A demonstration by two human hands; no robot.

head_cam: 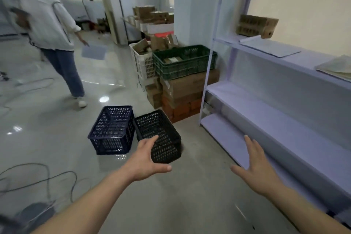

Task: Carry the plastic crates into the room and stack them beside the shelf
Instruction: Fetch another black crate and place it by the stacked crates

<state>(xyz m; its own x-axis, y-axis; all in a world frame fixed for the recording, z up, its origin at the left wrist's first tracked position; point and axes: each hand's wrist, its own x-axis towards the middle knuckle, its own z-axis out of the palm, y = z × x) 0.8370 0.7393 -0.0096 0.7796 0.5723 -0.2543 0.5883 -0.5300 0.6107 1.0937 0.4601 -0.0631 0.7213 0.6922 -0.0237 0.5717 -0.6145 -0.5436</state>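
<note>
Two crates stand on the floor near the shelf, and both hands reach out with fingers spread.

The pale shelf (pixel 266 104) fills the right side. On the grey floor (pixel 57 119) to its left, the blue crate (pixel 112 131) and the black crate (pixel 161 135) stand side by side and almost touch, the black one nearer to the shelf. Behind them, a green crate (pixel 182 61) sits on cardboard boxes (pixel 186 87), and another person (pixel 49 30) walks at far left. The left hand (pixel 148 159) is wide open with its thumb apart, and it overlaps the near corner of the black crate. I cannot tell if it touches. The right hand (pixel 256 165) is flat and open in front of the lowest shelf boards and holds nothing.
</note>
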